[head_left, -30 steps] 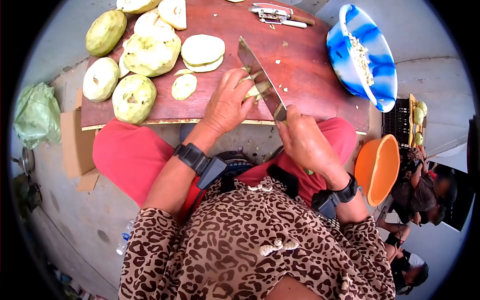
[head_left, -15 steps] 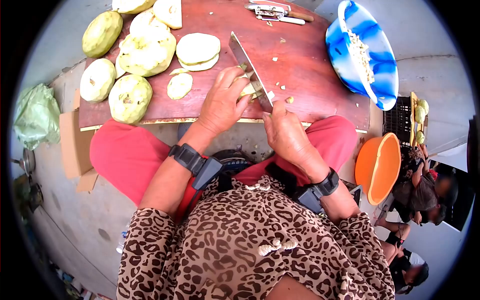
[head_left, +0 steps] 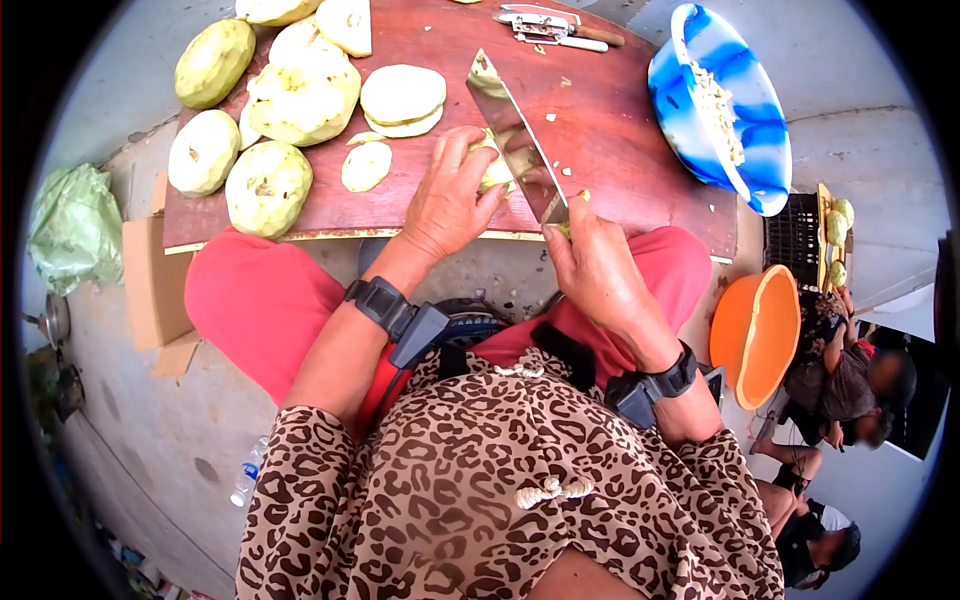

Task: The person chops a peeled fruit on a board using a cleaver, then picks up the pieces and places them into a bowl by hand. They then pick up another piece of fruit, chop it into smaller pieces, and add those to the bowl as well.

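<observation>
My right hand (head_left: 598, 258) is closed round the handle of a broad-bladed knife (head_left: 522, 150), whose blade points away and to the left. Just left of the blade, my left hand (head_left: 447, 200) holds a pale green vegetable piece (head_left: 496, 172) against the red board (head_left: 620, 140), its fingers partly hiding it. Further left lie a small round slice (head_left: 366, 166) and a stack of larger slices (head_left: 403, 97). Several peeled pale green vegetables (head_left: 268, 188) are grouped at the board's left end. Small cut bits are scattered right of the blade.
A blue and white basin (head_left: 700, 110) with chopped pieces stands at the right. Peelers (head_left: 555, 28) lie at the board's far edge. An orange basin (head_left: 755, 335), a black crate (head_left: 790, 240) and two people (head_left: 850, 390) are further right. A cardboard box (head_left: 155, 285) is at left.
My right hand and the knife have moved slightly right, and a gap shows between the blade and my left fingers. The view has shifted a little.
</observation>
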`<action>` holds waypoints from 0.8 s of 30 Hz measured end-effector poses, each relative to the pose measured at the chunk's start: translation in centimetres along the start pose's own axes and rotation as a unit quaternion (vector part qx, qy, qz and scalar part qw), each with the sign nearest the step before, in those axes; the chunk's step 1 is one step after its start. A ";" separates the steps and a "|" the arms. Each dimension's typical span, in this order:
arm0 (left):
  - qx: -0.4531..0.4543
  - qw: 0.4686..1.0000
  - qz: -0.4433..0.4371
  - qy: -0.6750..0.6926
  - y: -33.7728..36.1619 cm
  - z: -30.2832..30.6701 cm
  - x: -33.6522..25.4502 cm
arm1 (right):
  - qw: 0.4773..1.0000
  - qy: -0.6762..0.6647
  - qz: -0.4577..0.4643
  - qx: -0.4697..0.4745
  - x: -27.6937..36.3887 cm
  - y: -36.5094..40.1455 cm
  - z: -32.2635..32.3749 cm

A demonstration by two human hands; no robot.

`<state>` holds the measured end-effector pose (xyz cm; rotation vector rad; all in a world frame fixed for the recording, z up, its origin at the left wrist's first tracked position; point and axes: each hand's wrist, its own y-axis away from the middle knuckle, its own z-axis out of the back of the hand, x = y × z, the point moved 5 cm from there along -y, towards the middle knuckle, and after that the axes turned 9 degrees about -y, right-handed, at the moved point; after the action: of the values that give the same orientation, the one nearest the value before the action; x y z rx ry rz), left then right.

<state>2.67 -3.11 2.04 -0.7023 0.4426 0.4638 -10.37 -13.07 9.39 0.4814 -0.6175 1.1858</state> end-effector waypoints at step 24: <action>0.029 0.999 0.011 -0.008 -0.4 0.0 -0.2 | 0.998 0.035 0.002 0.060 0.0 -1.5 -1.3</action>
<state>2.68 -3.45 2.33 -0.6381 0.4467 0.4755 -8.74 -12.70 8.38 0.5383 -0.4892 1.2438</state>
